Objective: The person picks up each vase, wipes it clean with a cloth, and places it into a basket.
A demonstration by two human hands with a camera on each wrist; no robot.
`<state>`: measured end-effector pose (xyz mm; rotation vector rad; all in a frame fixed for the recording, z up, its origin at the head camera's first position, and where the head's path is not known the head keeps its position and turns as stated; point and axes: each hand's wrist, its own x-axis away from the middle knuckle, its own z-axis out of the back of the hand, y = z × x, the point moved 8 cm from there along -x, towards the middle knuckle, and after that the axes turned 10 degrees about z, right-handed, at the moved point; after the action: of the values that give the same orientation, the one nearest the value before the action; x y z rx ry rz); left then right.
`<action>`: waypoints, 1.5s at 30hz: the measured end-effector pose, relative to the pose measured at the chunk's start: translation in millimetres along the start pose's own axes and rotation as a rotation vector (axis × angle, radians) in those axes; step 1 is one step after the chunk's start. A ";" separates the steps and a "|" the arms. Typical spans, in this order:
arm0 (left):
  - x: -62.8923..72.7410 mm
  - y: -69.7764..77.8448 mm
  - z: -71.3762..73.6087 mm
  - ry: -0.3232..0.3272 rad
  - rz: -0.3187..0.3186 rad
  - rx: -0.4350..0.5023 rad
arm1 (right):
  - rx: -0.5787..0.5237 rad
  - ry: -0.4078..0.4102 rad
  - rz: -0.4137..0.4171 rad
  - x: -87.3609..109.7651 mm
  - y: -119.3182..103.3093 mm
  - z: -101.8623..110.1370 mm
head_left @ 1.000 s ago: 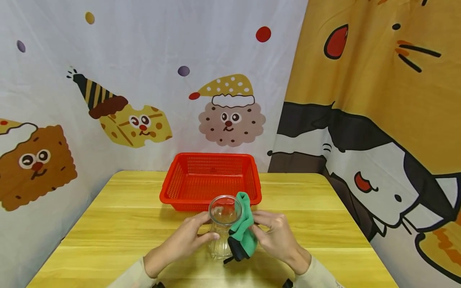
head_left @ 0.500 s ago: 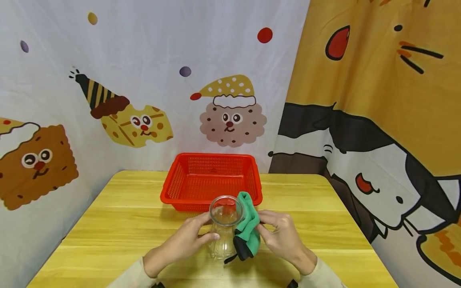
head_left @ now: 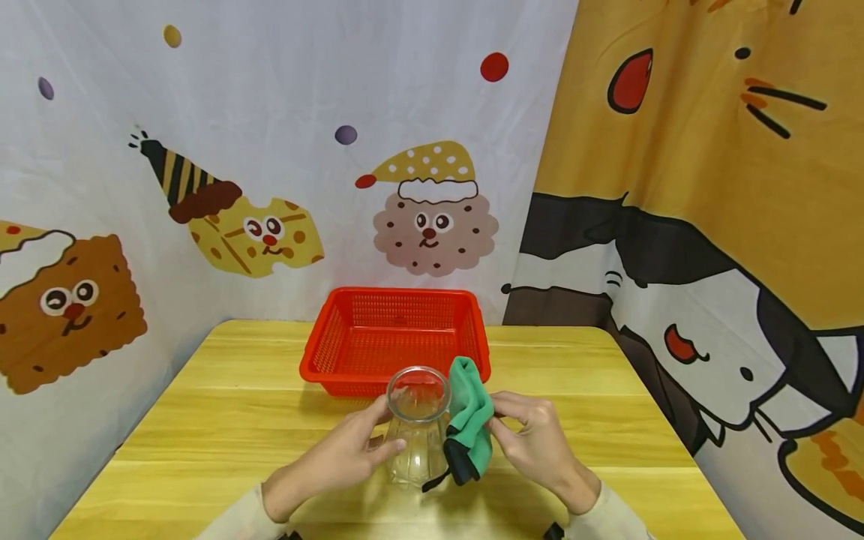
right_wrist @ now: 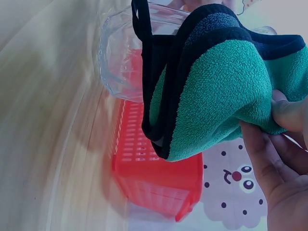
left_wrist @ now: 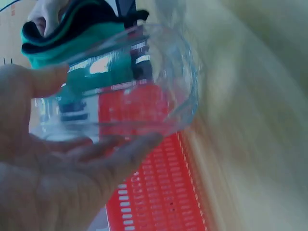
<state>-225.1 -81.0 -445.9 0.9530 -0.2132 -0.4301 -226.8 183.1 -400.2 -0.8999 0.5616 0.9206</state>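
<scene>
My left hand (head_left: 347, 446) grips a clear glass jar (head_left: 417, 442) from its left side, thumb on the near side and fingers round the back. In the left wrist view the jar (left_wrist: 130, 91) shows ribbed, see-through walls. A folded green cloth (head_left: 472, 412) with black edging and a hanging loop is pinched in my right hand (head_left: 533, 442), just to the right of the jar. In the right wrist view, thumb and fingers pinch the cloth (right_wrist: 221, 82), which partly hides the jar (right_wrist: 120, 57).
A red plastic basket (head_left: 310, 367) with perforated walls stands behind the jar on the yellow wood-grain table (head_left: 223, 405). Curtains (head_left: 270, 90) printed with cartoon figures hang behind the table and along its right side.
My right hand has shifted slightly to the right with the cloth, widening the space between cloth and jar. My left hand and the jar have moved slightly left.
</scene>
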 end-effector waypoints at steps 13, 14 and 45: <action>-7.1 19.9 -3.9 0.387 0.149 -0.166 | 0.031 -0.005 -0.011 1.7 5.3 -0.7; -7.0 19.2 -3.4 0.397 0.159 -0.158 | 0.031 -0.007 -0.010 1.7 5.4 -1.2; -7.3 6.8 12.9 -0.026 0.004 0.140 | 0.000 -0.063 0.029 -8.1 3.0 -14.5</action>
<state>-234.5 -83.8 -432.9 1.0842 -0.2717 -0.4281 -234.1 168.2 -403.0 -0.8615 0.5218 0.9719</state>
